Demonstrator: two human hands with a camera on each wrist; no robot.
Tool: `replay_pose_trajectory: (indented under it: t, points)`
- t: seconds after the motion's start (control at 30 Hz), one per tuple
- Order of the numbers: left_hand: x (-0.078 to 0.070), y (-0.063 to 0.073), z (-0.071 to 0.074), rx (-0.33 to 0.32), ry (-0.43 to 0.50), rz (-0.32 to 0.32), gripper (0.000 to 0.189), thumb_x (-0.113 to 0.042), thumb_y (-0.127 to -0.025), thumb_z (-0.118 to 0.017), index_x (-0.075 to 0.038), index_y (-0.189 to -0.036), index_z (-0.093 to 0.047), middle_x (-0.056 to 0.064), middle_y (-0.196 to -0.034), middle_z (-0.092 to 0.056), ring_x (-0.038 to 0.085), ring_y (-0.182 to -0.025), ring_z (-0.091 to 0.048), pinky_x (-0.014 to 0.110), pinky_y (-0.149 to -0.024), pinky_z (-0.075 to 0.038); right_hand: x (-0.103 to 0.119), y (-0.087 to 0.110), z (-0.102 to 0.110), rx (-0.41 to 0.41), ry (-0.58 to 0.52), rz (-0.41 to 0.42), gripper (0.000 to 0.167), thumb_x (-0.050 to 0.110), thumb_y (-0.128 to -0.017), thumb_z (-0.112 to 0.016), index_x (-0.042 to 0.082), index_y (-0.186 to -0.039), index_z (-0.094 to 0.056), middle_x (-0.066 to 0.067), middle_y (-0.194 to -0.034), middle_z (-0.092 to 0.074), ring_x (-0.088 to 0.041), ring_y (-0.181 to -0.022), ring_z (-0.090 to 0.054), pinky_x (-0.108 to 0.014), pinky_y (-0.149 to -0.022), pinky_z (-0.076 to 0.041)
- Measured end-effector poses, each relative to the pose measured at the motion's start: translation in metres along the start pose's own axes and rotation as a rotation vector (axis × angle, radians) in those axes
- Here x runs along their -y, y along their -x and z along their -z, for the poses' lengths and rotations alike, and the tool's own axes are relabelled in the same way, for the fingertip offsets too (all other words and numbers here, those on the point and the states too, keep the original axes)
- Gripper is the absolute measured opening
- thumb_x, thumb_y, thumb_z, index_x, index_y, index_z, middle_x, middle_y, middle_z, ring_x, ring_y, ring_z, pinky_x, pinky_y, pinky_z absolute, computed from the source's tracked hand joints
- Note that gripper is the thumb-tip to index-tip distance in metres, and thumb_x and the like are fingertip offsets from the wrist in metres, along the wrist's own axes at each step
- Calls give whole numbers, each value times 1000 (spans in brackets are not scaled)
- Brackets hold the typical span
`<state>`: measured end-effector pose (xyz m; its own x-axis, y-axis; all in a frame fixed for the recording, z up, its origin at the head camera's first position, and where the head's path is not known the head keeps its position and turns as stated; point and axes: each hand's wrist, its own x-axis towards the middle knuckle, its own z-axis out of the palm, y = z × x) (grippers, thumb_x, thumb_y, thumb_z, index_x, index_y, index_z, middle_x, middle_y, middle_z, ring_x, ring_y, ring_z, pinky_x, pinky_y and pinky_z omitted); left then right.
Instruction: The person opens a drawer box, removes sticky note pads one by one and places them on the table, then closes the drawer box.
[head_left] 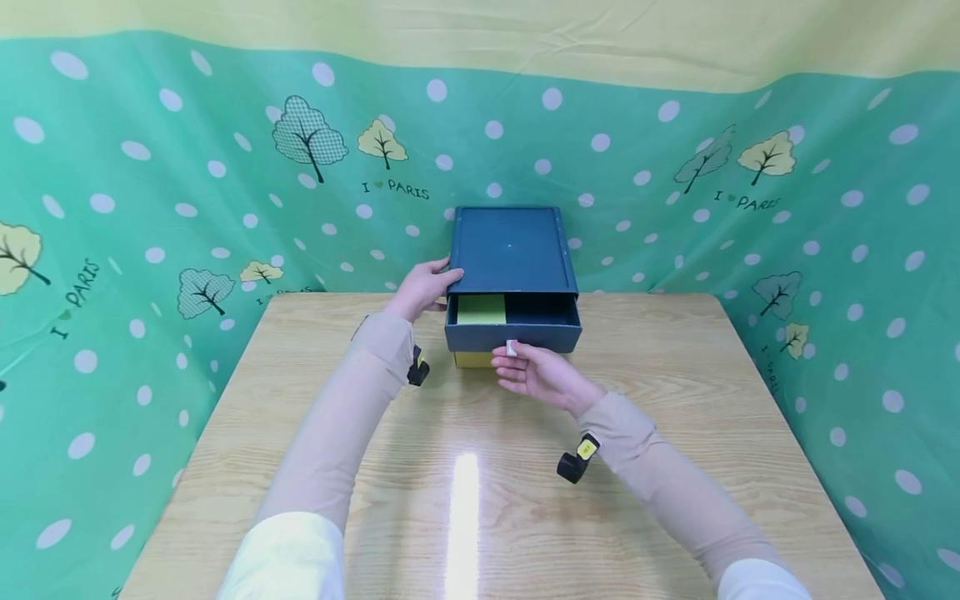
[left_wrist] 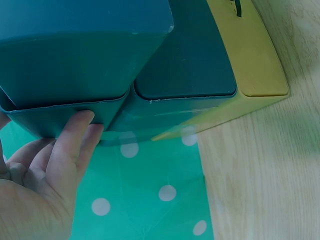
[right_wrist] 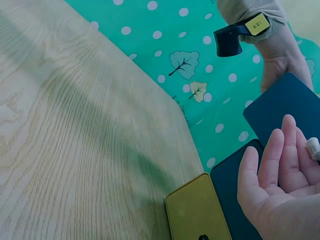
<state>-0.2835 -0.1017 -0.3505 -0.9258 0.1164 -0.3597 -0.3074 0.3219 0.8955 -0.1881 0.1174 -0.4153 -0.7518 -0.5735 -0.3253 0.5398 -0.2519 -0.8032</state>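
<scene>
A dark blue drawer cabinet (head_left: 512,250) stands at the back of the table, its top drawer (head_left: 540,337) partly pulled out. Inside the drawer, at the left, shows a yellow-green square thing (head_left: 482,309). My right hand (head_left: 543,377) pinches the drawer's small white knob (right_wrist: 313,148) between thumb and forefinger, the other fingers loosely extended. At the cabinet's left side rests my left hand (head_left: 422,288), thumb at the top edge; fairly straight fingers (left_wrist: 72,132) touch the blue side in the left wrist view. Below are another blue drawer (left_wrist: 185,55) and a yellow drawer (left_wrist: 255,50).
A wooden table (head_left: 337,467) lies under the cabinet, with a bright light streak in front. Green dotted cloth (head_left: 487,167) hangs behind and at both sides. Black wrist cameras, one on the right (head_left: 576,462), stick out from the sleeves.
</scene>
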Motion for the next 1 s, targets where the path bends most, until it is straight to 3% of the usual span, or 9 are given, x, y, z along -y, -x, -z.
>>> replay_pose_trajectory:
  t: [0.27,0.47,0.7,1.0]
  points:
    - [-1,0,0,-1,-6,-8,62,-32,-97,-54,-20,-151,-25,11,-152,-34,30,-130,-46,46,-98,-49,2,3,0,-1,-2,-5,32,24,-104,-36,11,-97,-64,1,-90,-69,-10,-85,-64,-27,-91,-52]
    - [0,0,1,-3,-4,-7,63,-32,-97,-54,-20,-151,-25,12,-152,-34,30,-130,-46,46,-97,-49,2,5,-2,-8,16,-20,33,24,-104,-35,13,-96,-65,2,-89,-69,-9,-84,-64,-33,-103,-46]
    - [1,1,1,-4,-15,-2,63,-34,-97,-54,-21,-151,-24,10,-153,-31,30,-130,-46,45,-97,-50,2,8,-3,-21,31,-24,30,24,-104,-36,11,-99,-63,2,-90,-68,-9,-86,-63,-27,-92,-51]
    - [-1,3,0,6,-31,-4,64,-35,-97,-53,-22,-151,-22,9,-155,-26,32,-134,-41,45,-98,-49,0,13,-1,-31,43,-31,31,23,-104,-35,11,-97,-63,2,-90,-68,-9,-84,-63,-32,-100,-48]
